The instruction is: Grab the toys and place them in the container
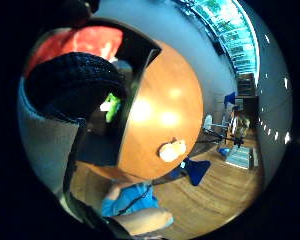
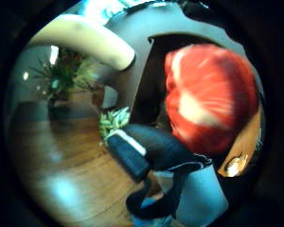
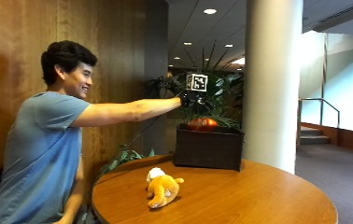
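you're on the drop-off step: your gloved right hand (image 3: 189,99) hangs over the dark container (image 3: 208,148), which sits at the table's (image 3: 257,196) far edge, and a red-and-white toy (image 3: 202,124) shows at the container's rim just under the hand. from the thumb-side palm view the red toy (image 2: 209,97) fills the space close to the palm, with a gloved finger (image 2: 146,146) curving beside it, but you cannot tell whether the fingers grip it or have let go. next, judge that it is fully inside, then reach back for the yellow plush toy (image 3: 162,187) lying near the table's front edge. count: two toys visible (one red, one yellow), one container.
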Tool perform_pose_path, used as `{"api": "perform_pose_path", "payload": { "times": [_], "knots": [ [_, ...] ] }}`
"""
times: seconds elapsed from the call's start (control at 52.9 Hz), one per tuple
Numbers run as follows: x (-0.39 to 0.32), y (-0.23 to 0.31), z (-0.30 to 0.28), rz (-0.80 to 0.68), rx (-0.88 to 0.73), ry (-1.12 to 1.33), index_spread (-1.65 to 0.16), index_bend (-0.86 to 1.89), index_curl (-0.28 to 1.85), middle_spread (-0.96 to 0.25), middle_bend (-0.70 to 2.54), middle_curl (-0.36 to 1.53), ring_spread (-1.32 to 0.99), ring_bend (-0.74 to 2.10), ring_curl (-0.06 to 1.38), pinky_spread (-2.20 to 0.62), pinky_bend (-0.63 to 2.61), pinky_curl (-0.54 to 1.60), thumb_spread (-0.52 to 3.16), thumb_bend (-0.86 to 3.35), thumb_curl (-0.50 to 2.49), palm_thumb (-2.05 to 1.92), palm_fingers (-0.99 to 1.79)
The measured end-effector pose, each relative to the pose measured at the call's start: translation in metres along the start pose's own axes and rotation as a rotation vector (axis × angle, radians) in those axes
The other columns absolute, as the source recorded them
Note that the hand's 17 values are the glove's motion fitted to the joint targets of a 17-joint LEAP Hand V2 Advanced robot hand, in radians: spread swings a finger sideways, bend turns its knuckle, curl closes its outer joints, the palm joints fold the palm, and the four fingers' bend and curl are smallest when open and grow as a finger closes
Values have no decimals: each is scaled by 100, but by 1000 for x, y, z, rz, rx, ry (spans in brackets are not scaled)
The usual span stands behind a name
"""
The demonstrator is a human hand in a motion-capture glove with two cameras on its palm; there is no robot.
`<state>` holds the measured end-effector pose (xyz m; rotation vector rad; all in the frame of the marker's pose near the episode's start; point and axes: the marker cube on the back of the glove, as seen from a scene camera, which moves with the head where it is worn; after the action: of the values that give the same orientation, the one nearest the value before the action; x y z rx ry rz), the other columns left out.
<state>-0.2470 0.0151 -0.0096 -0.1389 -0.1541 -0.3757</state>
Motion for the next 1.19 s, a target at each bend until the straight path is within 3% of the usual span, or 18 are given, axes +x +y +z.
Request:
{"api": "perform_pose_path", "payload": {
  "times": [0.151,0.283,0.605,0.718,0.85,0.983,1.134,1.191],
  "knots": [
    [-1,0,6,-77,10,1,-34,12,63,-14,36,69,-16,71,56,-8,132,51,110,-13,41,-16,-18],
    [11,-1,2,-1,26,40,-33,13,56,-7,24,62,-9,57,51,0,130,49,104,-11,33,-15,-17],
    [57,20,-20,14,48,166,-31,11,43,0,15,50,1,39,43,6,126,43,100,-10,22,-14,-15],
    [40,26,-32,1,41,138,-30,11,39,1,14,47,3,35,42,7,126,42,100,-9,20,-12,-15],
    [35,37,-48,225,54,99,-29,10,35,2,14,43,4,31,40,7,128,41,101,-7,19,-9,-18],
    [102,84,-52,69,45,161,-29,10,31,2,15,39,5,29,40,8,128,40,102,-7,19,-9,-16],
    [167,120,-45,253,30,157,-29,10,28,2,15,37,6,30,40,8,126,38,102,-7,19,-9,-15],
    [181,137,-40,226,36,75,-29,10,27,2,15,36,6,29,39,8,126,38,102,-7,18,-9,-15]
  ]
}}
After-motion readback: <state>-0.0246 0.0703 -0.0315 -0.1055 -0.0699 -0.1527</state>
